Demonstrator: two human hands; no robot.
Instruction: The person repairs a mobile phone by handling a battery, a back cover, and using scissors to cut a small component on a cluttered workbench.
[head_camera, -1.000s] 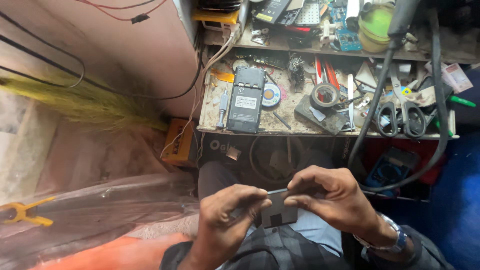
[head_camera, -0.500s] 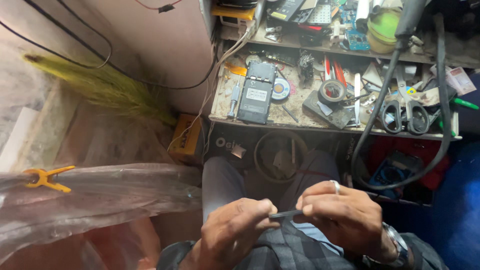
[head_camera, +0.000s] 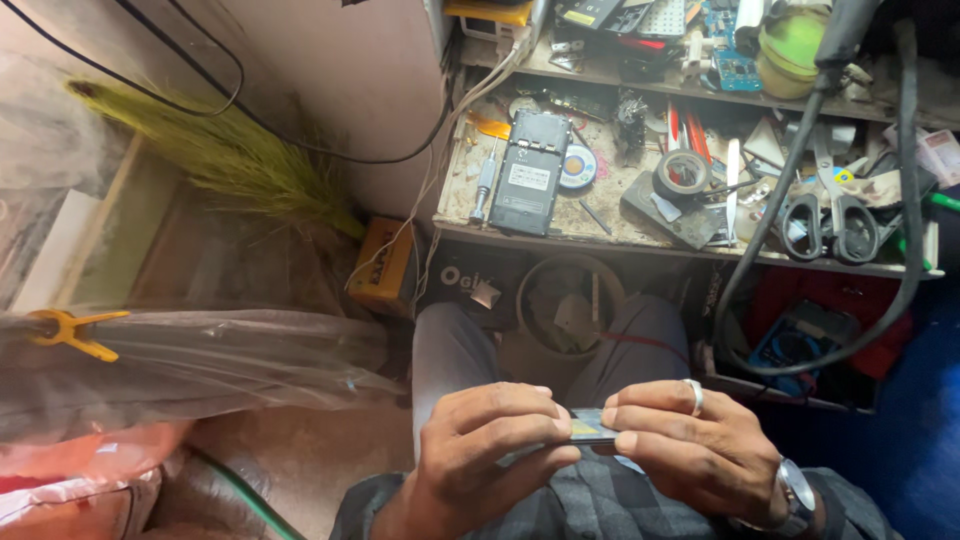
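Round open tub (head_camera: 570, 305) under the cluttered wooden workbench (head_camera: 560, 225): holds pale scraps, kind unclear. Thin flat dark rectangular part (head_camera: 590, 428) held over the lap, edge-on, long axis left-right. Left hand (head_camera: 485, 455) pinches its left end; right hand (head_camera: 690, 450), silver ring, pinches the right end. Opened dark phone (head_camera: 528, 172) lies on bench.

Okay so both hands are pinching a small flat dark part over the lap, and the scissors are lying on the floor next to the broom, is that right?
Not quite. Both hands, left and right, do pinch the small flat dark part over the lap, but the scissors lie on the cluttered workbench, far from the broom. The head view shows it.
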